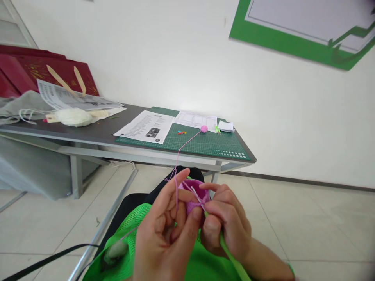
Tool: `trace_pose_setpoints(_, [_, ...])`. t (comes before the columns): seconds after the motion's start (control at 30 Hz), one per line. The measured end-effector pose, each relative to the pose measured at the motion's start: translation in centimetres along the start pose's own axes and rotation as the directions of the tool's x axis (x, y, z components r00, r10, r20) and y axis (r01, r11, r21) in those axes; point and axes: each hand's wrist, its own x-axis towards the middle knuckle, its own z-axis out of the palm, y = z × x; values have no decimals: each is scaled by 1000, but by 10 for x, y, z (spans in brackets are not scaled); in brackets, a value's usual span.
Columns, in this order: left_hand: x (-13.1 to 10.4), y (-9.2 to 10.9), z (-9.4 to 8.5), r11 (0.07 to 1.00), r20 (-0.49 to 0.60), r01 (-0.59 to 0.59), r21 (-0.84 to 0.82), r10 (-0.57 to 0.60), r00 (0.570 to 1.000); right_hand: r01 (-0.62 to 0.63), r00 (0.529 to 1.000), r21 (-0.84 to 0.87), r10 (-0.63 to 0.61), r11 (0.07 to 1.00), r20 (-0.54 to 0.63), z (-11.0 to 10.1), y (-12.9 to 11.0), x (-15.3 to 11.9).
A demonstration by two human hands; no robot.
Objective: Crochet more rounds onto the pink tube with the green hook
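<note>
A pink crocheted piece (191, 205), curved like a cup, is pinched between the thumb and fingers of my left hand (172, 230). Pink yarn runs over my raised left index finger, up to a small pink ball (204, 128) on the green mat. My right hand (227, 222) grips a crochet hook (231, 255) with a green handle. The hook's metal tip lies at the top edge of the pink piece, and the two hands nearly touch.
The dark table (96, 132) bears a green cutting mat (205, 146), printed sheets (149, 125), small colored clips (181, 133), a white paper stack (225, 126), a cream yarn skein (74, 117) and red bags (58, 72). A grey-green ball (116, 249) rests on my green clothing.
</note>
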Motion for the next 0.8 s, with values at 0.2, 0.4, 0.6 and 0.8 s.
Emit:
trace_pose_setpoints(0.2, [13,10,-13,950,200,249,-190,-211,957,23,1000,92,-22,995,-17,2,-1,1])
trace_pose_setpoints(0.4, [12,14,-15,905,298,343,-251,-265,917,5,991,118,-20,993,134,-20,-7,11])
trace_pose_setpoints(0.6, [11,17,-14,917,296,354,-184,-292,909,-4,934,43,-12,999,357,-51,-7,16])
trace_pose_setpoints(0.8, [13,17,-13,913,338,366,-180,-292,895,61,918,-49,-37,997,394,-70,-11,24])
